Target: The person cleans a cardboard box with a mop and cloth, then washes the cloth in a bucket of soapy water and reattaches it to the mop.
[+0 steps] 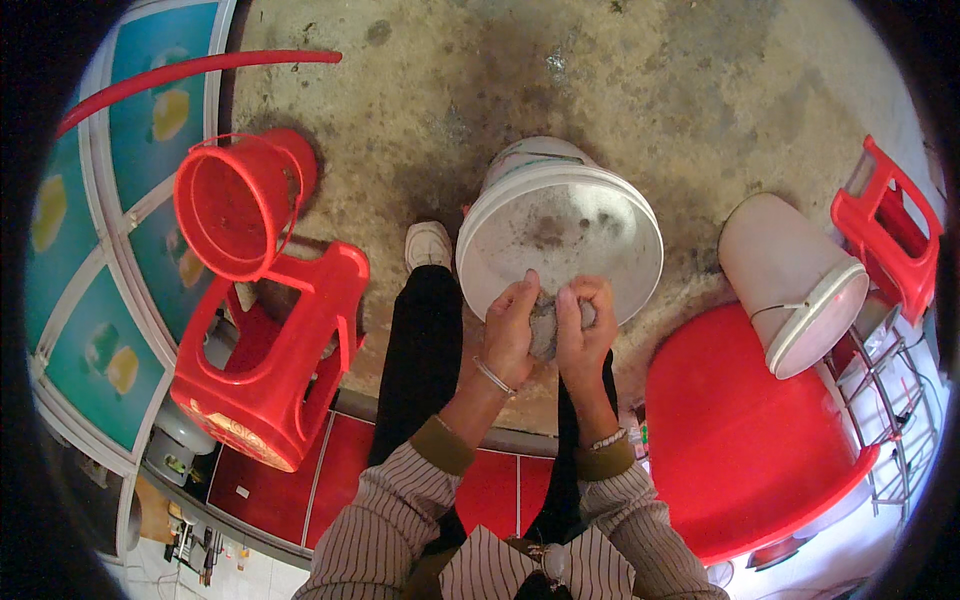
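Note:
Both hands are just over the near rim of a white plastic bucket [491,217]. A grey, rough-looking wad [544,334] lies between them; its exact material cannot be told. My left hand [511,326] has its thumb up and grips the wad from the left. Curled around the wad's right side is my right hand [586,319], with some grey showing inside the bent fingers. Dark specks and blotches mark the bucket's pale inside. The wad hides part of the near rim.
On the left, a red bucket [221,210] stands beside a red plastic stool [247,382]. A red hose [210,66] crosses above them. To the right are a red round surface [742,435], another white bucket [780,270], a metal rack [892,420] and a second red stool [885,225].

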`<state>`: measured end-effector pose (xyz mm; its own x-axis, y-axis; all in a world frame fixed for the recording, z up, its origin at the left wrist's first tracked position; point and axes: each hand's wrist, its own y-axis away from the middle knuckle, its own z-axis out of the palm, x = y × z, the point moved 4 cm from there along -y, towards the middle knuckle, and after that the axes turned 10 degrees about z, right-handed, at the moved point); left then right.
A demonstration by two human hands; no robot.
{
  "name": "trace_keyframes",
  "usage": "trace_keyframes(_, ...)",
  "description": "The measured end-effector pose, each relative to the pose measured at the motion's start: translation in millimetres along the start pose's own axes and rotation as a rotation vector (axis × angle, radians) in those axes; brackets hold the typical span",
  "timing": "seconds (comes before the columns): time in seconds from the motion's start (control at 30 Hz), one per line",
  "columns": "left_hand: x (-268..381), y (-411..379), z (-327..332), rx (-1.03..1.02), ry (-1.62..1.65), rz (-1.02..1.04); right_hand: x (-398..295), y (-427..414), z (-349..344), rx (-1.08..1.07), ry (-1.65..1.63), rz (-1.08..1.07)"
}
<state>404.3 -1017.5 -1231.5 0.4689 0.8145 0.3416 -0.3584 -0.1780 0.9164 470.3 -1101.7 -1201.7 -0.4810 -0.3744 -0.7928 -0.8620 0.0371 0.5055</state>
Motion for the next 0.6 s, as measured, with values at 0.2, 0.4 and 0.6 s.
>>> trace_keyframes(0.2,29.8,12.9,21.2,-0.075,-0.570,0.379,65.1,12.0,0.5,-0.172,-0.368,0.685)
trace_keyframes(0.4,40.7,26.4,35.1,-0.364,-0.986,0.802,100.6,10.7,-2.2,-0.201,-0.478,0.893)
trace_keyframes(0.6,34.5,23.7,31.0,-0.306,-0.555,0.683,76.4,-8.9,-18.9,-0.144,-0.547,0.679)
